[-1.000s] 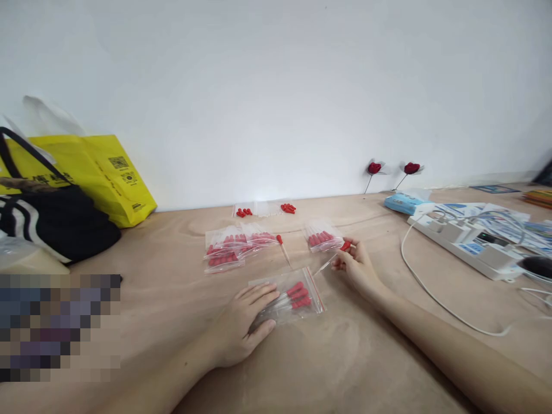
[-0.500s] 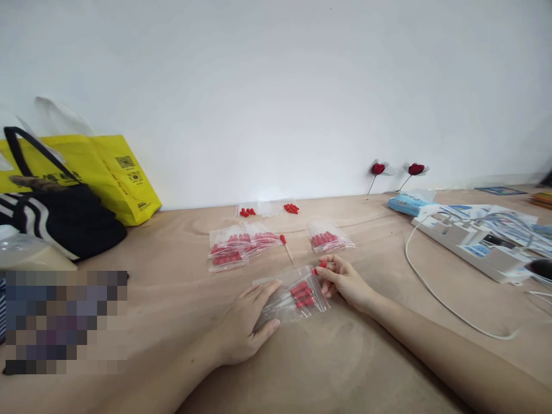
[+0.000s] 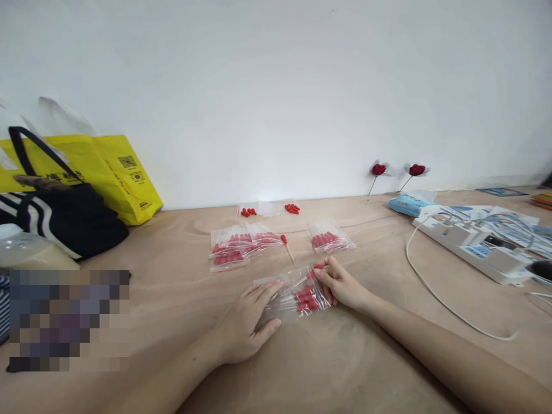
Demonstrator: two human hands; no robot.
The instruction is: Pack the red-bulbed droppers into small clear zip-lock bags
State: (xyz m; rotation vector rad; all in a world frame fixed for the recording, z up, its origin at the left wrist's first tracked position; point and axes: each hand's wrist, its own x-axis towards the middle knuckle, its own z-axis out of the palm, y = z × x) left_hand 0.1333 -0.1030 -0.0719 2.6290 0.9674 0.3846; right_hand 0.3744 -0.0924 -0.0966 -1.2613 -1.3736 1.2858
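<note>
A clear zip bag point(image 3: 288, 296) lies on the table between my hands, with several red-tipped sticks point(image 3: 305, 298) inside. My left hand point(image 3: 248, 325) rests over the bag's left end, fingers stretched out and thumb apart. At the bag's right edge, my right hand point(image 3: 338, 283) is closed in a pinch on a red-tipped stick point(image 3: 310, 275), which slants into the upper part of the bag. The fingers hide part of its red end. Just beyond the bag, one loose red-tipped wooden stick point(image 3: 288, 249) lies on the table.
Filled zip bags point(image 3: 230, 250) overlap behind my left hand, and another filled bag point(image 3: 330, 237) lies farther right. Red caps point(image 3: 292, 209) sit by the wall. A power strip point(image 3: 470, 244) with a white cable is at right; yellow and black bags stand at left.
The stick pinched in my right hand has slid leftward, farther into the bag. My right fingers have shifted slightly at the bag's edge. My left hand stays in place.
</note>
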